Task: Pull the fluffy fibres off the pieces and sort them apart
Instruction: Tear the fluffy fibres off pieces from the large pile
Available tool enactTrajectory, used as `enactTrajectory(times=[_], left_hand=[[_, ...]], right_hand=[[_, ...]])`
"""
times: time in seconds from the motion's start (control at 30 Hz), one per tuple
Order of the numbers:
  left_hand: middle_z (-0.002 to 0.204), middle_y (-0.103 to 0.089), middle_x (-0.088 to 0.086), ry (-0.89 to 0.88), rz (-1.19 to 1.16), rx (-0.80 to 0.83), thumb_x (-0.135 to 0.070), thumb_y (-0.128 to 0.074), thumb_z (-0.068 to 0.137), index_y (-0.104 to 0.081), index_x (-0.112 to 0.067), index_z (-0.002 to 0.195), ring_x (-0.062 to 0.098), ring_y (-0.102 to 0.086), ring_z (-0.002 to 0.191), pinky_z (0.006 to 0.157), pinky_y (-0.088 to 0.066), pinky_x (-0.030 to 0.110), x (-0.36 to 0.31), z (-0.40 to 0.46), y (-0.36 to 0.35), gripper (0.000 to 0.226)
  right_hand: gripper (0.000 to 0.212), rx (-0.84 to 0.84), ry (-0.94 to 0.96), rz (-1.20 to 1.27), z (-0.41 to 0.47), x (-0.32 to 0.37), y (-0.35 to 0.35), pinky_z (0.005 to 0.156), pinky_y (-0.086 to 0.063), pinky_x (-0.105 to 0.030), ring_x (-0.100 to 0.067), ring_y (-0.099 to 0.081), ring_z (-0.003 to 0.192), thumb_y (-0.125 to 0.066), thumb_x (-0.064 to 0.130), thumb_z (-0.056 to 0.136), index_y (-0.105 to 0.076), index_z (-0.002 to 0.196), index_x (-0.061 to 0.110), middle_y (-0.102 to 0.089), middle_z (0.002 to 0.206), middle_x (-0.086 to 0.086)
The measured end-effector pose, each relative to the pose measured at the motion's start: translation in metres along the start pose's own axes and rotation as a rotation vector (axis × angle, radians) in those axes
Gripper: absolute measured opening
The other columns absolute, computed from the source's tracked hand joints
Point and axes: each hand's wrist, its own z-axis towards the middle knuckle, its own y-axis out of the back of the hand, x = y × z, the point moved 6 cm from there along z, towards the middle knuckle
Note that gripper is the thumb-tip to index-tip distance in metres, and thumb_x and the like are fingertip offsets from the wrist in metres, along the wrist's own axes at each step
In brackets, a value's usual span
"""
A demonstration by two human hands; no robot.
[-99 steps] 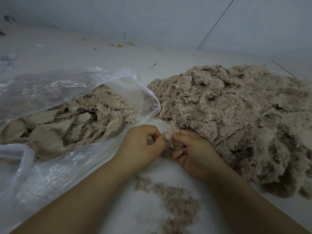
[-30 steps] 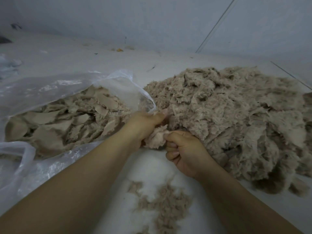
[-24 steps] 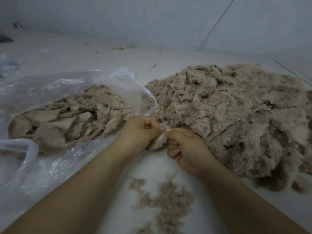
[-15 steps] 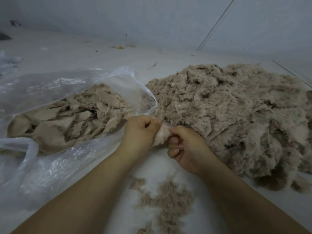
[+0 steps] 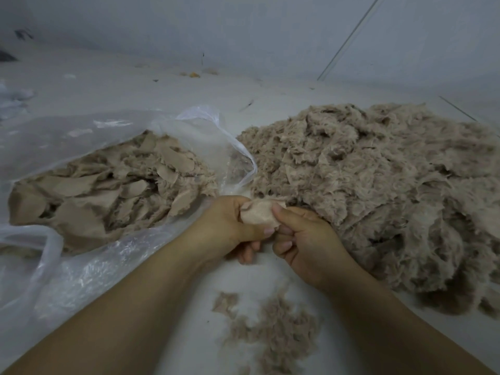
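Observation:
A small beige fabric piece (image 5: 258, 215) is held between both hands at the centre, its smooth backing facing me. My left hand (image 5: 227, 228) grips its left side with curled fingers. My right hand (image 5: 305, 239) pinches its right edge with the thumb on top. A big heap of fluffy beige pieces (image 5: 378, 190) lies on the right, touching my right hand. A clear plastic bag (image 5: 81, 266) on the left holds smooth stripped pieces (image 5: 108, 190). Loose pulled fibres (image 5: 270, 328) lie on the floor between my forearms.
The work happens on a pale floor (image 5: 135, 87) that meets a pale wall (image 5: 243, 31) at the back. Small bits of debris (image 5: 193, 74) lie near the wall. More crumpled plastic (image 5: 13, 98) shows at the far left edge.
My left hand reached into the heap, drew out a fresh fluffy piece and brought it to my right hand. Both hands have since turned it so its smooth backing shows.

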Motion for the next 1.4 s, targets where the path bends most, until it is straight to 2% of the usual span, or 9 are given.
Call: enactTrajectory(times=[0.33, 0.43, 0.7, 0.77, 0.87, 0.97, 1.13, 1.27, 1.4], left_hand=[[0.054, -0.059, 0.018, 0.068, -0.018, 0.142, -0.024, -0.076, 0.074, -0.067, -0.007, 0.072, 0.022, -0.053, 0.037, 0.041, -0.046, 0.025, -0.007, -0.005, 0.002, 0.019], [0.047, -0.056, 0.016, 0.059, -0.031, 0.101, -0.018, -0.070, 0.082, -0.065, -0.008, 0.064, 0.021, -0.048, 0.035, 0.042, -0.042, 0.025, -0.005, -0.005, 0.003, 0.021], [0.048, -0.056, 0.013, 0.057, -0.085, 0.210, -0.013, -0.070, 0.079, -0.068, -0.005, 0.073, 0.017, -0.049, 0.036, 0.041, -0.041, 0.023, -0.005, -0.007, 0.001, 0.010], [0.044, -0.052, 0.012, 0.030, -0.131, 0.086, -0.014, -0.068, 0.078, -0.066, 0.003, 0.077, 0.017, -0.043, 0.033, 0.039, -0.036, 0.022, -0.005, -0.003, 0.004, 0.017], [0.051, -0.053, 0.008, -0.232, -0.378, -0.440, -0.012, -0.067, 0.082, -0.067, -0.005, 0.080, 0.018, -0.042, 0.036, 0.038, -0.034, 0.022, -0.017, -0.001, 0.037, 0.007], [0.077, -0.065, 0.010, -0.353, -0.448, -0.692, -0.003, -0.062, 0.092, -0.056, -0.007, 0.113, 0.021, -0.055, 0.046, 0.044, -0.046, 0.027, -0.015, -0.005, 0.053, 0.023], [0.101, -0.062, 0.009, -0.267, 0.347, -0.492, 0.003, -0.061, 0.088, -0.072, -0.014, 0.089, 0.021, -0.065, 0.079, 0.066, -0.053, 0.033, -0.010, 0.014, 0.012, 0.020], [0.150, -0.033, 0.004, -0.276, 1.040, -0.320, -0.017, -0.060, 0.087, -0.073, -0.026, 0.109, 0.022, -0.050, 0.122, 0.079, -0.039, 0.022, -0.013, 0.028, -0.010, 0.026], [0.157, -0.027, -0.002, -0.290, 1.100, -0.331, -0.013, -0.054, 0.085, -0.061, -0.020, 0.123, 0.023, -0.045, 0.129, 0.083, -0.040, 0.025, -0.012, 0.030, -0.012, 0.040]], right_hand=[[0.039, -0.006, 0.038, -0.023, 0.000, 0.000, 0.000, 0.038, -0.031, -0.013, 0.000, -0.042, 0.039, -0.049, 0.024, 0.098, -0.076, 0.069, 0.017, -0.052, 0.046, 0.008], [0.042, -0.067, 0.021, 0.005, 0.000, 0.000, 0.002, 0.037, -0.030, -0.014, 0.000, -0.030, 0.037, -0.052, 0.026, 0.095, -0.072, 0.059, 0.018, -0.034, 0.042, 0.009], [0.026, -0.128, -0.007, 0.044, 0.002, -0.004, 0.008, 0.037, -0.029, -0.015, -0.002, -0.026, 0.042, -0.052, 0.027, 0.097, -0.061, 0.086, 0.005, -0.028, 0.050, 0.004], [0.028, -0.143, -0.022, 0.063, 0.003, -0.005, 0.009, 0.036, -0.029, -0.015, -0.002, -0.028, 0.041, -0.051, 0.030, 0.098, -0.061, 0.085, 0.007, -0.033, 0.049, 0.005], [0.046, -0.168, -0.050, 0.080, 0.004, -0.007, 0.013, 0.036, -0.031, -0.016, -0.004, -0.029, 0.039, -0.048, 0.035, 0.100, -0.066, 0.069, 0.006, -0.037, 0.049, 0.005], [0.054, -0.173, -0.063, 0.075, 0.004, -0.007, 0.014, 0.036, -0.031, -0.017, -0.005, -0.030, 0.038, -0.048, 0.037, 0.100, -0.069, 0.059, 0.008, -0.037, 0.049, 0.004], [0.051, -0.173, -0.061, 0.091, 0.003, -0.006, 0.012, 0.035, -0.030, -0.017, -0.004, -0.029, 0.038, -0.046, 0.037, 0.100, -0.063, 0.065, 0.005, -0.035, 0.049, 0.004], [0.048, -0.173, -0.051, 0.097, 0.003, -0.005, 0.010, 0.035, -0.029, -0.016, -0.004, -0.029, 0.037, -0.043, 0.036, 0.102, -0.058, 0.071, 0.002, -0.032, 0.049, 0.003], [0.046, -0.179, -0.049, 0.093, 0.002, -0.005, 0.010, 0.035, -0.029, -0.016, -0.004, -0.029, 0.038, -0.042, 0.035, 0.102, -0.057, 0.074, 0.003, -0.034, 0.049, 0.004]])
